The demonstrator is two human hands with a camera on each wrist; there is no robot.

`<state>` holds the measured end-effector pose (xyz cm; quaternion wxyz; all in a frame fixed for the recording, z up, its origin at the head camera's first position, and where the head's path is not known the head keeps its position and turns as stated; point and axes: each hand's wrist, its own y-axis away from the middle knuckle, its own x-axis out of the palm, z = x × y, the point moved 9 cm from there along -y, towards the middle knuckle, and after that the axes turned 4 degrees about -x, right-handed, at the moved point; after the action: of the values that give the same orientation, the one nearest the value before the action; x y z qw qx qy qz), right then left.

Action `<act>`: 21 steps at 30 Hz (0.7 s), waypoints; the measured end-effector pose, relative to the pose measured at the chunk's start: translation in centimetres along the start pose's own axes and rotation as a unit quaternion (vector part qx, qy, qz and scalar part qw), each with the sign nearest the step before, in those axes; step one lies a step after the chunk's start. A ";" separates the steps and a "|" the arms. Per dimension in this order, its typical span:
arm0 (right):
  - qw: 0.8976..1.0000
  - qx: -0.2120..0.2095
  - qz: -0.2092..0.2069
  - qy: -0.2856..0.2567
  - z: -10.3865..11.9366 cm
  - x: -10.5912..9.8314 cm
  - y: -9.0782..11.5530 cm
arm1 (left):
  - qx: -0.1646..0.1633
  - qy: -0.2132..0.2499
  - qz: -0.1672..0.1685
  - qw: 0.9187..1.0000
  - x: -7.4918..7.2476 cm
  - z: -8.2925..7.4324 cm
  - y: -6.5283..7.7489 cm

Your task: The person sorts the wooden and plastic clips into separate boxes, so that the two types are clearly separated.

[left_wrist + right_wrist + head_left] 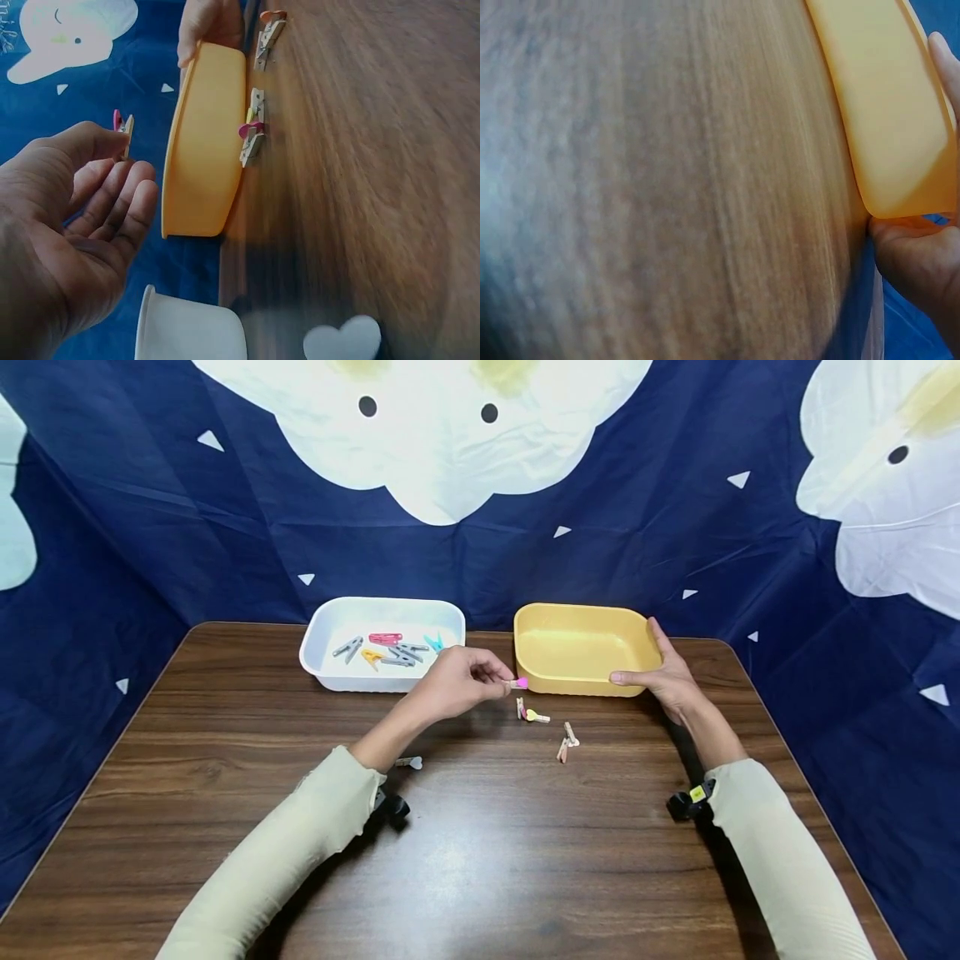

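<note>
Between thumb and fingertips, my left hand [459, 681] pinches a small wooden clothespin [520, 682] with a pink decoration. It is just in front of the left end of the yellow plastic basin [592, 685]. My right hand [671, 681] holds that basin's right end, thumb along the front rim and fingers at the end wall. In the left wrist view the pinched clothespin [128, 136] stands clear of the basin. Below the basin lie more small clothespins, one with a yellow heart [534, 716] and a pair [567, 743] close together.
A white basin [360, 683] at the back left holds several larger plastic clothespins [401, 653] in grey, red, orange and blue. Near the left forearm lies a clothespin with a pale heart [412, 762]. Behind the brown wooden table [525, 860] hangs a dark blue cloth [480, 560].
</note>
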<state>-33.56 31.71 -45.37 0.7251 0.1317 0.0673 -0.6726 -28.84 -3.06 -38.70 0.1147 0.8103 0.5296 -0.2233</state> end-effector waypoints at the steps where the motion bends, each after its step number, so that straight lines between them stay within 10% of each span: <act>1: 1.000 -0.001 0.000 -0.001 0.0 0.0 0.0 | 0.000 0.001 -0.002 1.000 0.1 0.0 -0.2; 21: 1.000 0.001 0.000 -0.007 -0.1 -0.1 0.0 | 0.030 0.000 -0.040 0.999 1.3 -1.4 -2.4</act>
<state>-33.55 31.81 -45.40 0.7255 0.1282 0.0613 -0.6734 -30.25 -0.38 -37.97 0.0814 0.7916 0.5543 -0.2439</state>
